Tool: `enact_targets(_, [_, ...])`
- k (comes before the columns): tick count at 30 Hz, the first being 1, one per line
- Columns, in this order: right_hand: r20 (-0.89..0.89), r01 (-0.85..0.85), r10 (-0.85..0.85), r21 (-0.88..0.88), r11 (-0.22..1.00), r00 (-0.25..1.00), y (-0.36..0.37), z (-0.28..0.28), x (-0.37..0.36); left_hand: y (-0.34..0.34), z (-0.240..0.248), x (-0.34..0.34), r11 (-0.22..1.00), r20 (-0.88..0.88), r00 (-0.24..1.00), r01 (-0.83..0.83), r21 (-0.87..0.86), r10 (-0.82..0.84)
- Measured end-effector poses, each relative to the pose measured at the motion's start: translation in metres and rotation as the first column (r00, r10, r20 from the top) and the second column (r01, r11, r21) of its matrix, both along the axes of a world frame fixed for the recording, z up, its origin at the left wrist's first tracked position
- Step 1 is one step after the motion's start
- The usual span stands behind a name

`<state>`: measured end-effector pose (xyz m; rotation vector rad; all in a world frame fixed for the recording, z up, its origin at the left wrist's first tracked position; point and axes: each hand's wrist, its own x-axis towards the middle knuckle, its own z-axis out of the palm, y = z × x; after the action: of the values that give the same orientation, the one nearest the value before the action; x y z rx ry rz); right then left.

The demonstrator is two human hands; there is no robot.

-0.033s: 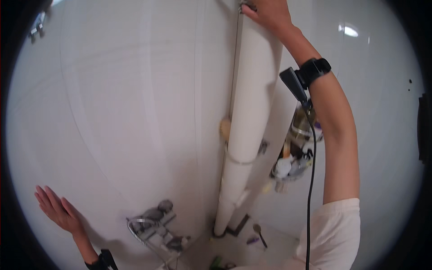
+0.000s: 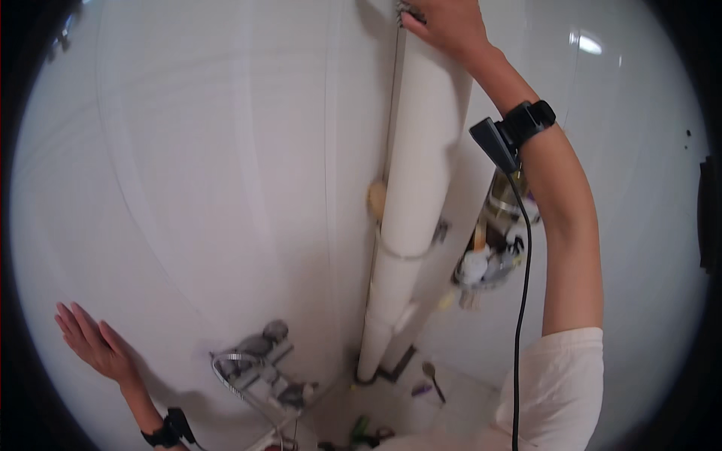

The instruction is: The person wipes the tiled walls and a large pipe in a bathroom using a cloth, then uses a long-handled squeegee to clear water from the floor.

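Observation:
My right hand (image 2: 450,26) is raised to the top of a thick white pipe (image 2: 421,143) running down the wall corner. Its fingers are closed round a small grey scouring pad (image 2: 406,13), which looks coiled and metallic and is partly hidden by the fingers. The pad is at the seam between the pipe and the left wall. Low on the left, my left hand (image 2: 98,347) lies open against the white wall (image 2: 226,188), fingers stretched and holding nothing. Each wrist wears a black strap with a small device; a cable hangs from the right one.
A shower tap with a hose (image 2: 259,361) sticks out of the left wall. Right of the pipe hangs a rack (image 2: 481,278) packed with bottles. A round tan object (image 2: 376,200) sits behind the pipe. A long-handled brush (image 2: 432,379) lies on the floor below.
The view has shifted slightly. My right hand remains at the pipe's top with the grey scouring pad, and my left hand stays spread on the wall.

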<state>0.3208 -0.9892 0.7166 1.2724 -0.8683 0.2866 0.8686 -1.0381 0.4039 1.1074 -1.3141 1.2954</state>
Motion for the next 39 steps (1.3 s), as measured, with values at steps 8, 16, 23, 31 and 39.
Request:
enact_targets(8, [0.185, -0.100, 0.040, 0.327, 0.940, 0.982, 0.016, -0.262, -0.015, -0.006, -0.003, 0.003, 0.994, 0.065, 0.993, 0.104, -0.038, -0.101])
enact_targets(16, [0.651, -0.368, 0.034, 0.384, 0.847, 0.758, 0.066, -0.445, -0.010, 0.004, -0.004, 0.002, 0.985, 0.105, 0.981, 0.168, -0.049, -0.162])
enact_targets(23, [0.943, -0.299, 0.238, -0.163, 0.940, 0.234, 0.040, -0.531, 0.036, 0.007, 0.001, -0.005, 0.978, 0.129, 0.972, 0.204, -0.045, -0.196])
enact_targets(31, [0.601, -0.128, -0.304, 0.568, 0.813, 0.739, 0.041, -0.569, 0.009, 0.003, -0.009, 0.005, 0.997, 0.155, 0.986, 0.072, -0.029, -0.067])
enact_targets(39, [0.702, -0.291, -0.071, 0.383, 0.877, 0.709, 0.044, -0.512, -0.011, -0.003, -0.003, 0.019, 0.997, 0.219, 0.974, 0.065, -0.046, -0.053])
